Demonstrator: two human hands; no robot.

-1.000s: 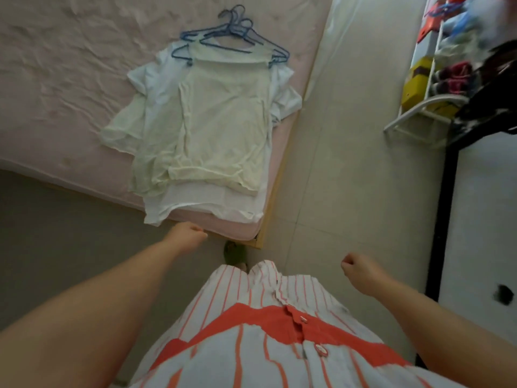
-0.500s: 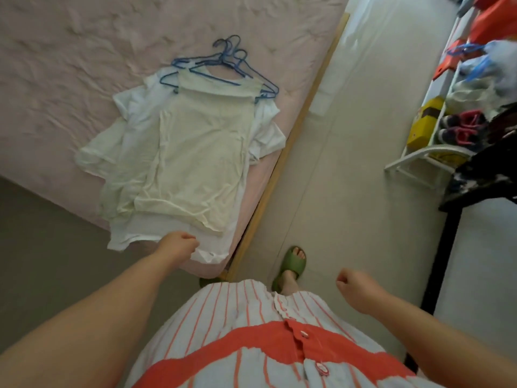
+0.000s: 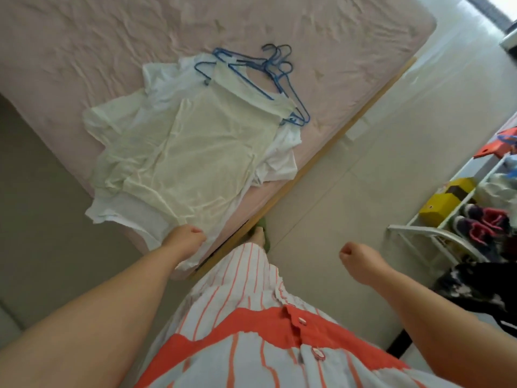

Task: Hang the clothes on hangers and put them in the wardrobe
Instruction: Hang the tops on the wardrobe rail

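She stands at the corner of the bed (image 3: 84, 51), its pink sheet crumpled, and the clothes lie in a flat pile near that corner: a pale yellow top (image 3: 195, 152) uppermost, white garments (image 3: 279, 161) spread beneath it and poking out on both sides and at the near edge. A bunch of blue hangers (image 3: 268, 71) rests at the far end of the pile, their hooks bundled together on the sheet, their lower bars partly over the neckline of the yellow top. Her left hand (image 3: 186, 240) is out over the near hem of the pile, fingers curled into a loose fist; it sits right at the edge of the white cloth, but I cannot tell whether it has any fabric in its grasp. Her right hand (image 3: 361, 260) hangs over the pale floor (image 3: 363, 135), well apart from the bed, fingers curled in and holding nothing. She wears a dress (image 3: 251, 331) with orange stripes and a green slipper (image 3: 263, 228) beside the wooden bed frame. To the right stands a white rack (image 3: 436, 239) with shoes (image 3: 481, 222) and a yellow box (image 3: 444, 203) on it
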